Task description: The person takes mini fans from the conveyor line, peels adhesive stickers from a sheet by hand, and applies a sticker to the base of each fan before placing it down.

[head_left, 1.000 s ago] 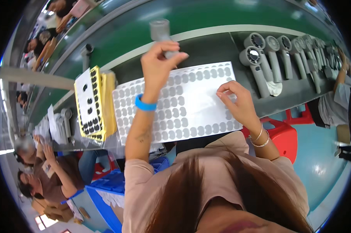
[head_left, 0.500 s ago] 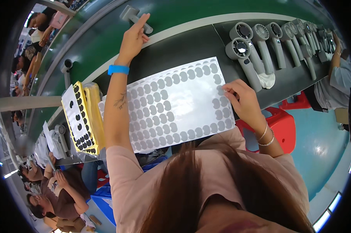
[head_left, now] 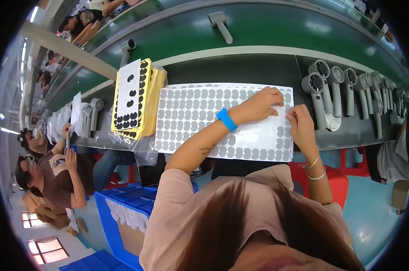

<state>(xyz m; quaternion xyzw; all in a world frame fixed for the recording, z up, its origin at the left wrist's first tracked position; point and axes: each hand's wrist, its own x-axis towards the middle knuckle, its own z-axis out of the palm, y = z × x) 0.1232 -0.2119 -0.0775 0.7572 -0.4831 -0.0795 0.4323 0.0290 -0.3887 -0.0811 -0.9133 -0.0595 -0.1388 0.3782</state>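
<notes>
A white sheet of grey bean-shaped stickers (head_left: pixel 193 128) lies in front of me on the dark table, with a bare patch toward its right part. My left hand (head_left: pixel 261 106) reaches across it, fingers bent over the upper right rows. Its thumb is apart from the fingers, and nothing shows in it. At the sheet's right edge my right hand (head_left: pixel 301 122) has thumb and forefinger pinched together; anything between them is too small to make out. A grey handheld fan body (head_left: pixel 221 28) lies on the green conveyor belt (head_left: pixel 267 31) beyond the table.
Several grey handheld fans (head_left: pixel 337 81) lie in a row at the right. Left of the sheet sits a stack of yellow sheets with black stickers (head_left: pixel 143 101), partly in clear plastic. A red stool (head_left: pixel 326 180) and a blue crate (head_left: pixel 109 212) stand below. Co-workers sit at the left.
My left hand has left the fan body on the belt and come down over the sheet, near my right hand. My right hand stays at the sheet's right side. The view has turned left.
</notes>
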